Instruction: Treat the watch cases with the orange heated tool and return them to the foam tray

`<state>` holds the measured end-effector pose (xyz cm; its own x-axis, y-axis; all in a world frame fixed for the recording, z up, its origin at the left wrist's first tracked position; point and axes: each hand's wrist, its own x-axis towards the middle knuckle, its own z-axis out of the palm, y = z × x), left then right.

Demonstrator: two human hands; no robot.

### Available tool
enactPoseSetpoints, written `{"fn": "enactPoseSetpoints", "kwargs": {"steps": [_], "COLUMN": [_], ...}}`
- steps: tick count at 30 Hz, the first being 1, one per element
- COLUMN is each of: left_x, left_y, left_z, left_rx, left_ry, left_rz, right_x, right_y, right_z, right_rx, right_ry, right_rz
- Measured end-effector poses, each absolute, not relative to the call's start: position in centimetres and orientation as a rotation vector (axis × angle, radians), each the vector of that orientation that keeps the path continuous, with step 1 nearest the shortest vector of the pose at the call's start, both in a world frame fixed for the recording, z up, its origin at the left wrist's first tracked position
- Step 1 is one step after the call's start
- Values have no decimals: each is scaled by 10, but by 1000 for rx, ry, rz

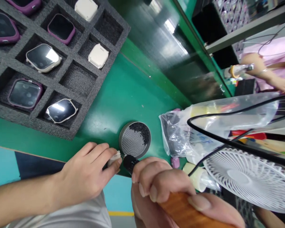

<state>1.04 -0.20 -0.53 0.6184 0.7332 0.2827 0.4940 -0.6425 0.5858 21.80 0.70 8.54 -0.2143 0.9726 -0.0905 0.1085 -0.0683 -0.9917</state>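
My left hand (87, 171) pinches a small white watch case (115, 158) near the table's front edge; fingers cover much of it. My right hand (161, 183) is wrapped round a screwdriver with a black nose (130, 163) and an orange-brown handle (190, 209). Its nose points at the case, and the bit's exact contact is hard to make out. Just beyond both hands stands a round grey dish (122, 144) with a perforated inside and many tiny black screws (143, 131) along its far right side.
A dark foam tray (34, 118) at upper left holds several watches (61, 110) and white cases (98, 56). To the right lie plastic bags (201, 126), a black cable (211, 136) and a white fan (247, 180). Another person's arm (268, 74) shows at far right.
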Motion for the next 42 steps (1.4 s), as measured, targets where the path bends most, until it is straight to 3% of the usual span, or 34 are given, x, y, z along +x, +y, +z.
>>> {"fn": "enactPoseSetpoints", "kwargs": {"steps": [4, 6, 29, 42], "left_x": [11, 11, 5, 11], "left_y": [-3, -4, -2, -2], "left_z": [-6, -6, -8, -8], "left_rx": [2404, 2428, 2406, 2419], "left_ry": [983, 1028, 917, 1004], "left_rz": [715, 715, 795, 796], "right_x": [190, 182, 186, 212], "right_y": [-2, -4, 17, 2], "right_z": [73, 74, 66, 79], "right_rx": [-1092, -1134, -1178, -1309], "right_ry": [-1139, -1113, -990, -1307], "right_rz": [813, 757, 690, 935]}}
